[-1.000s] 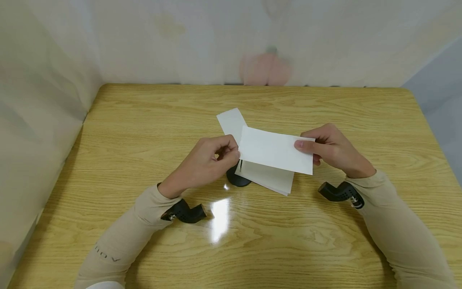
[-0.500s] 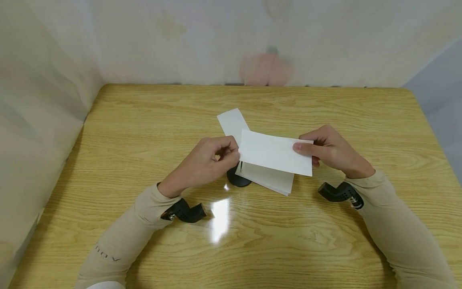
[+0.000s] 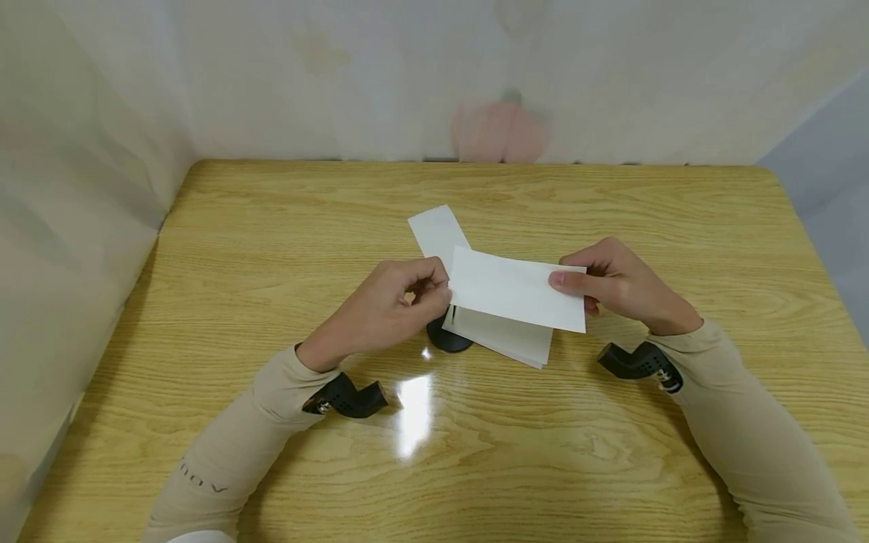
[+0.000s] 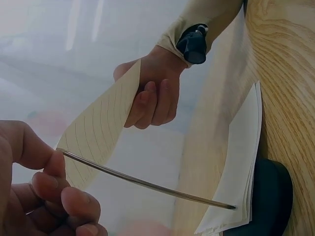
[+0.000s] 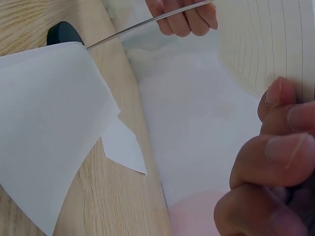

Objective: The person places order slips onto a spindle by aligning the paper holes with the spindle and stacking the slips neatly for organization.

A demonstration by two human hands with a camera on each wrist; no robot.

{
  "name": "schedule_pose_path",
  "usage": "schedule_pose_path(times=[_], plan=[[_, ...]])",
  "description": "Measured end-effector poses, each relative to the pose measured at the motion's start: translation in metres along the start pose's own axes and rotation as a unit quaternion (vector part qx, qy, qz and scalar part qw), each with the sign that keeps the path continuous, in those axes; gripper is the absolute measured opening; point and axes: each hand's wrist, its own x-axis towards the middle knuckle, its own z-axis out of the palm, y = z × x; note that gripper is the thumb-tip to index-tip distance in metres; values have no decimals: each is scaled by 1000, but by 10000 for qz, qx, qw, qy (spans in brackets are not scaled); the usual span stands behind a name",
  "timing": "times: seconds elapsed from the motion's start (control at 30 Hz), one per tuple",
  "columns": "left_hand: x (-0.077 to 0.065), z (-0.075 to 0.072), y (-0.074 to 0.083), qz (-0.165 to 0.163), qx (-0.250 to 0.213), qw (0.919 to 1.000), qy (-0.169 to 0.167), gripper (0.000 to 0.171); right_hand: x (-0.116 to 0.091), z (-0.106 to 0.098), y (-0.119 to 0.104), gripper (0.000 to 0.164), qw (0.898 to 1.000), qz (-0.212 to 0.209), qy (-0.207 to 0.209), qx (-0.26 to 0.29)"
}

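My right hand [image 3: 618, 286] pinches the right end of a white paper sheet [image 3: 516, 286], thumb on top. Seen in the left wrist view, the underside of this sheet [image 4: 101, 118] is ruled with lines. The fingertips of my left hand [image 3: 400, 302] pinch at the upper end of a thin metal spike [image 4: 147, 184], right beside the sheet's left edge. The spike rises from a round black base [image 3: 449, 338]. Several papers [image 3: 505, 328] are pierced on it low down near the base. Another strip [image 3: 436, 228] sticks out toward the back.
The wood-grain table [image 3: 434, 483] extends around the spike stand. Pale curtains [image 3: 326, 83] hang behind it and at the left side. A black wrist camera [image 3: 353, 398] sits on the left sleeve and another wrist camera [image 3: 631, 360] on the right.
My right hand has shifted slightly left and toward me, and the sheet has slid a little the same way. My left hand stays in place.
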Motion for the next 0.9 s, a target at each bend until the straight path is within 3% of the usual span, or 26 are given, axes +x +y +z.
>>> schedule_pose_path(times=[0.43,0.9], plan=[[0,4,-10,-6,301,9994,-156,18,-3,-2,-1,32,10000,80,-38,4],[2,4,-13,-281,418,9985,-216,19,-2,-2,-1,30,9993,263,-245,57]])
